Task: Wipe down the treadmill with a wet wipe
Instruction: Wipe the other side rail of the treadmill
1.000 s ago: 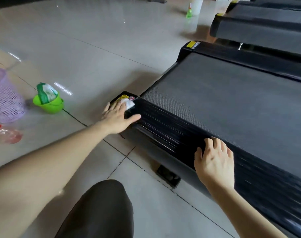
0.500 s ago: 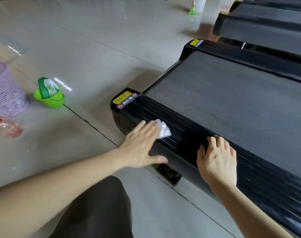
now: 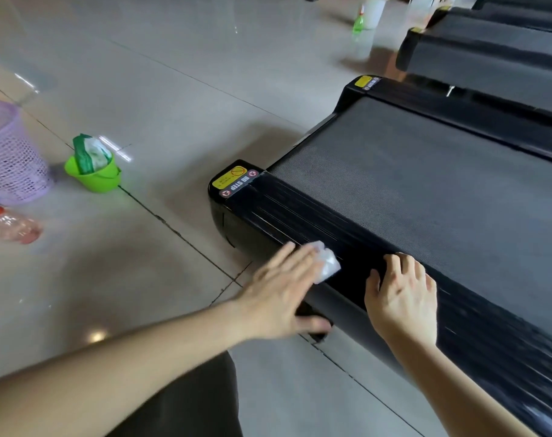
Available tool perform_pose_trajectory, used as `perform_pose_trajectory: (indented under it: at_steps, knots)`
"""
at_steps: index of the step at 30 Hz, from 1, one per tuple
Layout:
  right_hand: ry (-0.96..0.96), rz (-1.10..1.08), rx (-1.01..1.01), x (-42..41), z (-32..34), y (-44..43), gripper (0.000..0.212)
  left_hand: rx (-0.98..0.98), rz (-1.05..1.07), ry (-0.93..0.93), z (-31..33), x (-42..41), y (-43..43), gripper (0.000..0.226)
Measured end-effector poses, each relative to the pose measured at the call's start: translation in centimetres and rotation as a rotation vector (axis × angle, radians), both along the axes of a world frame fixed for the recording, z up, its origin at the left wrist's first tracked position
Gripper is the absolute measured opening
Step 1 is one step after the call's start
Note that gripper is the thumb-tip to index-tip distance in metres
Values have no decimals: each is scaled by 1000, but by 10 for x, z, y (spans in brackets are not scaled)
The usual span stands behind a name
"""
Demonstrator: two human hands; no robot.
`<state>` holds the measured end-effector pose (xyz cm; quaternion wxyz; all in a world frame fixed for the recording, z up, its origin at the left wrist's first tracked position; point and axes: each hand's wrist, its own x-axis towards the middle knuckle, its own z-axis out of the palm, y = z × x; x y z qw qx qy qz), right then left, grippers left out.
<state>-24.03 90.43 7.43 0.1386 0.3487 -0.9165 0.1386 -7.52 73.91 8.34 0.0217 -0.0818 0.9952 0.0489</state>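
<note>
Pressing a white wet wipe [image 3: 326, 263] with flat, slightly blurred fingers, the left hand [image 3: 281, 298] touches the treadmill [image 3: 426, 197] near rail; the right hand [image 3: 404, 298] rests relaxed beside it.

We see a black treadmill [image 3: 300, 212] lying low on a tiled floor, its grey textured belt [image 3: 426, 197] running away toward the upper right. The near side rail [image 3: 287, 216] is glossy black and ridged lengthwise. At the rear corner nearest us sits a yellow warning sticker [image 3: 230, 178] beside a strip reading "NO STEP". A second yellow sticker [image 3: 363, 81] marks the far rear corner. The wet wipe [image 3: 326, 263] is white, crumpled into a small wad, and lies on the near side rail, well along from the stickered corner, part of it showing and the rest covered.
</note>
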Motion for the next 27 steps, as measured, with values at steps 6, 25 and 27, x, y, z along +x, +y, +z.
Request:
perform_pose_trajectory:
  at_steps: [6, 25, 27]
  knots:
    - [-3, -8, 20, 0, 0, -1, 20, -47, 54, 124, -1, 1, -42, 85]
    - [-6, -28, 58, 0, 2, -2, 24, 382, 202, 388, 12, -52, -20, 21]
    - [-1, -30, 59, 0, 1, -2, 25, 344, 230, 388, 15, -52, -37, 15]
